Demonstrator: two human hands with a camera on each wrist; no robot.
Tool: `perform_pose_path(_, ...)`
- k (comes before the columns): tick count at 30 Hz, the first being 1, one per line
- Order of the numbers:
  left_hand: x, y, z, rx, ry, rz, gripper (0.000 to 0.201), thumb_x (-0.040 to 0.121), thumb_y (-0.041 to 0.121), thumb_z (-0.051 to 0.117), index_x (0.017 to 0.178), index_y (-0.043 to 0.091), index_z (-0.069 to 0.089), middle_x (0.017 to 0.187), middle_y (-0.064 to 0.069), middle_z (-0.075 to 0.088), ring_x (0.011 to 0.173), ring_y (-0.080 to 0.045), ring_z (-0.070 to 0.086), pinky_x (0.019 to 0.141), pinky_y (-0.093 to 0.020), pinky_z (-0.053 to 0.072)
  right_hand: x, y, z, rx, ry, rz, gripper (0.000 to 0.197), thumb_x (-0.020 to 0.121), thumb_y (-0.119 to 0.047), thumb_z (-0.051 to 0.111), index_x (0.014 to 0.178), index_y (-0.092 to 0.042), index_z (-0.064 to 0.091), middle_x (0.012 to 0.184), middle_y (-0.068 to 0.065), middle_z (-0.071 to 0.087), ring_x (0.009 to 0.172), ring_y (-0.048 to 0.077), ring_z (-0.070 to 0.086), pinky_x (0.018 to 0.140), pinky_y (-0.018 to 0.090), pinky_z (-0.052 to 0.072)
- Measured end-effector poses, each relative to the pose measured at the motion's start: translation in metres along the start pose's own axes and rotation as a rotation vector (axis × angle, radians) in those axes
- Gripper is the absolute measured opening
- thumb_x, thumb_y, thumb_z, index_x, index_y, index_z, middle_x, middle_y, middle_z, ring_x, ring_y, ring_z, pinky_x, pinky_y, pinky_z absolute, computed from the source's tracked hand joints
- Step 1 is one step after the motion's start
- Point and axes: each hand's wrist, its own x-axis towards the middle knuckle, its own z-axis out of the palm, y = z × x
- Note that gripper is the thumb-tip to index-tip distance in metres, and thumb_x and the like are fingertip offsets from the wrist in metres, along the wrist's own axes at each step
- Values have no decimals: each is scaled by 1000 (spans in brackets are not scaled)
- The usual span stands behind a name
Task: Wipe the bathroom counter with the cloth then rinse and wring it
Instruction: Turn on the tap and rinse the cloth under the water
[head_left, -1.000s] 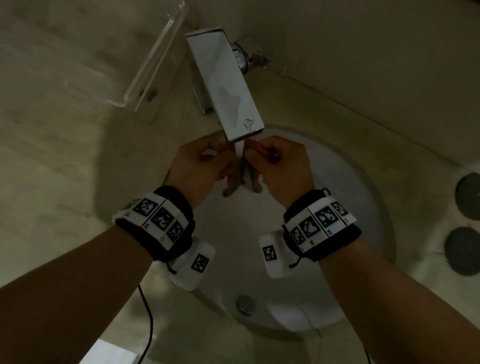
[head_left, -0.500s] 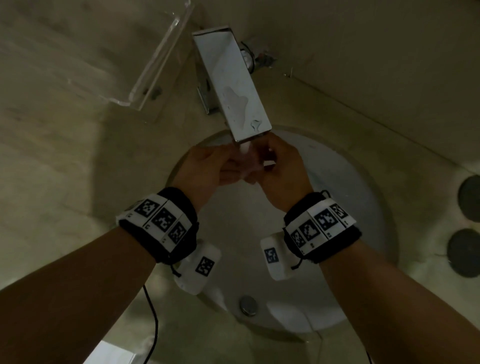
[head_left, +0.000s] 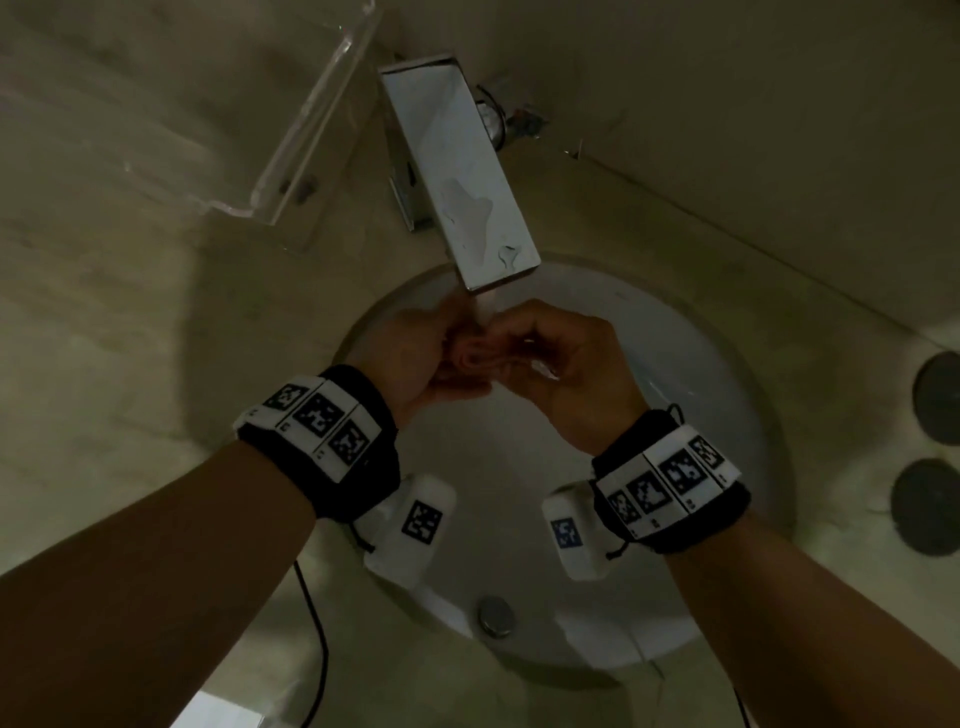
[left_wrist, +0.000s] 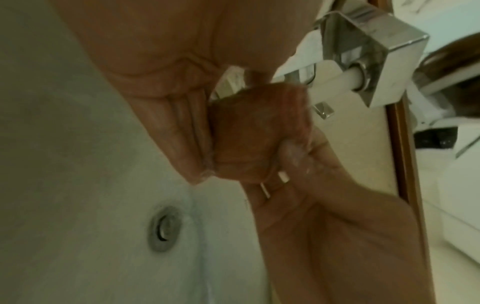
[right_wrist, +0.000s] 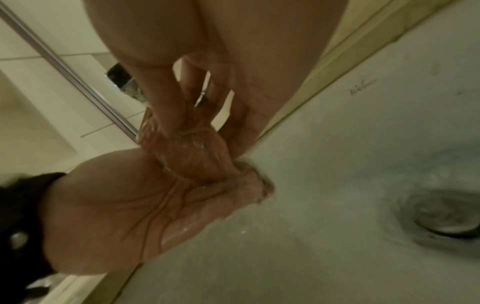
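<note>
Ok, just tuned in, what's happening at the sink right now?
A person is rinsing a small pinkish cloth under the flat chrome faucet, over the round white basin. Both the left hand and the right hand grip the bunched, wet cloth between them just below the spout. The drain sits below, at the near side of the basin. Whether they are squeezing or twisting it is not clear.

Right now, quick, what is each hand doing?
Left hand: closed, gripping the wet cloth.
Right hand: closed, gripping the same cloth.
</note>
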Motion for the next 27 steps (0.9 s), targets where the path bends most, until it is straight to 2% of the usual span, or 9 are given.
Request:
perform_pose_path(3,4,-5,2,26,-51,78,25,93,20,58,109,5,68,96,-16,72,87,-34,70,80,-46,57,-3,-1,-6,2,-99,-37,20,76,5,72,96,-1,69,95,10,69,92,19,68,86,30,53)
perform_pose_path(6,8,-11,-2,73,-98,120,20,91,13,58,107,4,66,88,-18,69,72,-33,68,62,-40,55,-2,-6,-14,94,-153,53,20,75,1,75,95,0,71,94,12,72,91,22,70,85,35,55)
perform_pose_path(9,14,-13,-5,70,-162,117,16,84,3,54,99,-2,57,74,-23,57,57,-31,56,54,-44,50,10,-7,-19,76,93,179,14,79,-8,75,93,-5,71,86,2,72,79,14,68,73,28,54)
perform_pose_path(12,14,-10,-4,98,-228,142,43,75,-3,52,118,-8,50,79,-18,62,60,-31,58,58,-45,51,22,-1,-20,-111,240,340,36,82,-29,75,113,-17,63,106,-4,66,85,14,66,65,26,53)
perform_pose_path(14,12,-8,-3,145,-260,181,39,77,-10,51,115,-8,55,79,-17,65,60,-28,60,58,-36,50,27,1,-19,-88,139,456,44,86,-34,69,124,-16,56,113,0,62,87,16,67,60,27,55)
perform_pose_path(16,10,-7,-3,166,-257,180,29,79,-18,49,103,-7,61,69,-10,67,53,-22,61,52,-28,48,28,0,-16,-93,46,430,29,90,-24,65,113,-7,61,98,4,67,77,14,67,57,30,55)
perform_pose_path(19,15,-13,-6,179,-127,174,24,77,-11,62,82,11,68,64,-2,67,60,-24,62,62,-34,48,28,-2,-15,-72,162,358,14,88,-10,66,92,3,64,71,4,64,56,4,61,50,22,51)
perform_pose_path(22,19,-16,-6,120,-75,145,42,81,-5,65,49,22,58,50,-4,50,55,-23,49,57,-35,38,28,-1,-19,9,286,328,7,88,-5,67,90,-1,62,73,1,64,57,0,62,49,18,52)
perform_pose_path(27,25,-15,-6,201,40,144,23,67,19,75,48,23,62,41,7,50,46,-21,46,54,-34,40,24,-3,-22,59,311,262,15,85,3,67,88,-8,56,80,3,61,60,0,63,50,19,53)
